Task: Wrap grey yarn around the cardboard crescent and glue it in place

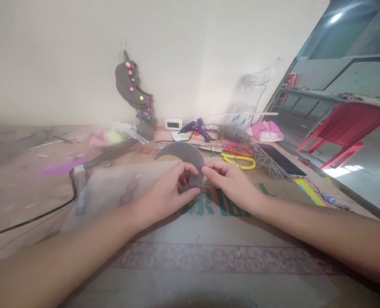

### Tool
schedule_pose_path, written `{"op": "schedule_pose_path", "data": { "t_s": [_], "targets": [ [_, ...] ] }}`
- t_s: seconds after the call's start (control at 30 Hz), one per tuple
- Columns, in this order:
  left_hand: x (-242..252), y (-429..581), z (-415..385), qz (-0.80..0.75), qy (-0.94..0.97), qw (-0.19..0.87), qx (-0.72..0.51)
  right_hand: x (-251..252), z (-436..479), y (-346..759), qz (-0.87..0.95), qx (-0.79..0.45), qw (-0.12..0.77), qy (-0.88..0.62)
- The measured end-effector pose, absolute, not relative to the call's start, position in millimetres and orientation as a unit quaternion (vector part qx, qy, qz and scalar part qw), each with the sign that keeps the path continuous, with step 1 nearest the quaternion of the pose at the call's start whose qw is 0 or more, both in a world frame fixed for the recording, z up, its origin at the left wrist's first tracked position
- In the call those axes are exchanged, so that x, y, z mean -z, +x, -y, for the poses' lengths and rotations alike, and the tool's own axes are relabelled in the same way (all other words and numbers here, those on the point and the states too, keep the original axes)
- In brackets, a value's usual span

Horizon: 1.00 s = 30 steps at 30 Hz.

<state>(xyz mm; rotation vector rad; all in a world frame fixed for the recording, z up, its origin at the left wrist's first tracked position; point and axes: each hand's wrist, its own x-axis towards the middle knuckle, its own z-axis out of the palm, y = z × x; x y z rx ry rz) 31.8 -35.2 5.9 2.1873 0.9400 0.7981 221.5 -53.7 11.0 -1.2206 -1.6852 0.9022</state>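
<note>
A grey yarn-wrapped crescent (181,153) is held up over the table in front of me, its pointed tip towards the left. My left hand (177,184) grips its lower end between thumb and fingers. My right hand (226,177) is closed in a pinch at the crescent's right edge; whether a strand of yarn lies between those fingertips is too small to make out. Grey yarn (236,134) lies loose behind my right hand, trailing down beside the phone (281,160). Scissors with red and yellow handles (241,161) rest just beyond that hand.
A blue glue gun (198,127) stands near a small white clock (173,124) by the wall. A finished crescent decoration (125,85) hangs there. To the right are a clear bottle (250,98), a pink bag (267,131) and a red chair (353,128). A black cable (72,184) crosses the left side.
</note>
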Motion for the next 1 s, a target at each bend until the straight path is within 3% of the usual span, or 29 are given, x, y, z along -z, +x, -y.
{"op": "schedule_pose_path", "data": {
  "t_s": [0.27,0.53,0.77,1.0],
  "targets": [
    [-4,27,30,-0.39,0.772,0.35,-0.359,-11,54,222,0.667,-0.375,0.426,-0.482],
    [-7,28,21,-0.408,0.823,0.246,-0.31,-11,54,222,0.679,-0.385,0.413,-0.47],
    [-2,25,19,-0.449,0.741,0.385,-0.318,-9,55,223,0.697,-0.413,0.367,-0.458],
    [-3,26,20,-0.443,0.748,0.36,-0.34,-5,55,220,0.73,-0.331,0.333,-0.497]
  ]
}}
